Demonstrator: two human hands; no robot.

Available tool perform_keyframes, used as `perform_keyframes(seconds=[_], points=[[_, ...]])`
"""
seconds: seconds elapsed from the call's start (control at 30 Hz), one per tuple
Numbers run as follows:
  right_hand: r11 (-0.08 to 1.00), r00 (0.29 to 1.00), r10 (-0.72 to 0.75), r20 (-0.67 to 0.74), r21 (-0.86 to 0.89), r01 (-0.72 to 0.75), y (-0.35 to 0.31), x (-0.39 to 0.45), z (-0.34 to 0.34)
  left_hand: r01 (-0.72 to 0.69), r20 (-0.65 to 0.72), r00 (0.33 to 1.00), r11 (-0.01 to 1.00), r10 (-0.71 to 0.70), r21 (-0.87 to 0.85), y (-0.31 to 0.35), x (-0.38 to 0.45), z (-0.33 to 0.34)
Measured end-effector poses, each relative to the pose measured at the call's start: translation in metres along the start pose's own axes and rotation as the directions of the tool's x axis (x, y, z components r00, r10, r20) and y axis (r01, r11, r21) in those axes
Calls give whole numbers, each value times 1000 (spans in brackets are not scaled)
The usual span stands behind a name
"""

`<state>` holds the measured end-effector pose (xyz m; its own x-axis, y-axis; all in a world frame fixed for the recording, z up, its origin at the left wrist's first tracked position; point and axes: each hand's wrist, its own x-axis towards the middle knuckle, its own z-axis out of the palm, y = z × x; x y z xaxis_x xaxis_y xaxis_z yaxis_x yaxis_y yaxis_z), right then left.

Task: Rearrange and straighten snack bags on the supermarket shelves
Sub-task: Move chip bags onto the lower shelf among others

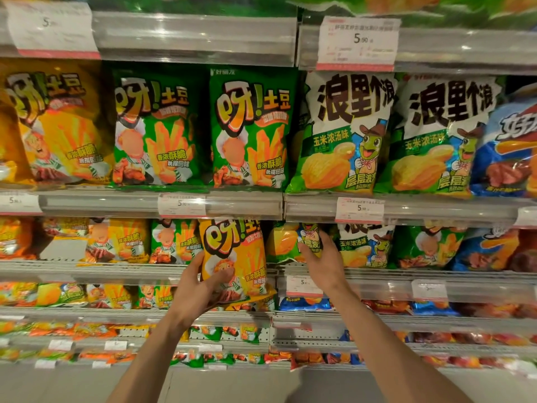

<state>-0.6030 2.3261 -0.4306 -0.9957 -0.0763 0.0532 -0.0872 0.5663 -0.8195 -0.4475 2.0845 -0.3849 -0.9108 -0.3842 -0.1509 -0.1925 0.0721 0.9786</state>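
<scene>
My left hand [200, 289] grips the lower part of a yellow potato-stick snack bag [238, 251], held upright in front of the second shelf from eye level. My right hand [322, 257] reaches onto that same shelf, and its fingers touch a green-and-white corn-soup chip bag [287, 242] lying just right of the yellow one. Whether those fingers curl round the green bag is unclear. More green potato-stick bags [174, 242] stand to the left of the held bag.
The shelf above holds upright rows: yellow bags [55, 123], green bags [250, 129], white-and-green chip bags [345, 132] and a blue bag [511, 149]. Clear price rails [189, 205] with tags edge each shelf. Lower shelves [145, 312] carry small mixed snack packs.
</scene>
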Motion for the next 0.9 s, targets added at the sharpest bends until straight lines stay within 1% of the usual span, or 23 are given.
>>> perform_keyframes(seconds=[0.07, 0.13, 0.2, 0.27, 0.33, 0.43, 0.5, 0.67, 0.8, 0.83, 0.9], points=[[999, 999, -34, 32, -41, 35, 5, -2, -1, 8, 0, 1000, 1000, -8, -9, 0, 0, -1], [985, 995, -77, 56, -152, 84, 9, -7, 1, 11, 1, 1000, 1000, -11, -13, -2, 0, -1], [972, 991, -129, -15, -202, 124, 9, -13, 3, 14, 4, 1000, 1000, -14, -7, -3, 0, -2], [943, 969, -231, -83, -263, 202, 9, -19, 6, 13, 7, 1000, 1000, -13, 1, -4, 0, -2], [918, 959, -281, -45, -303, 255, 13, -23, 9, 9, 14, 1000, 1000, -10, 9, -4, 1, -2], [939, 968, -252, 11, -238, 247, 18, -22, 9, 15, 23, 1000, 1000, -15, 6, -5, 2, -2], [939, 966, -257, 31, -229, 257, 19, -18, 6, 17, 28, 999, 1000, -17, 3, -5, 4, -3], [937, 969, -233, 82, -246, 246, 24, -20, 5, 15, 36, 999, 1000, -14, -10, -9, 7, -5], [875, 958, -254, 130, -391, 285, 33, -30, 7, -6, 55, 998, 1000, 7, -18, -14, 9, -8], [873, 959, -239, 150, -399, 280, 32, -30, 7, -11, 58, 998, 1000, 11, -17, -15, 10, -10], [911, 970, -182, 158, -344, 227, 25, -30, 7, -21, 70, 997, 1000, 23, -23, -17, 12, -14]])
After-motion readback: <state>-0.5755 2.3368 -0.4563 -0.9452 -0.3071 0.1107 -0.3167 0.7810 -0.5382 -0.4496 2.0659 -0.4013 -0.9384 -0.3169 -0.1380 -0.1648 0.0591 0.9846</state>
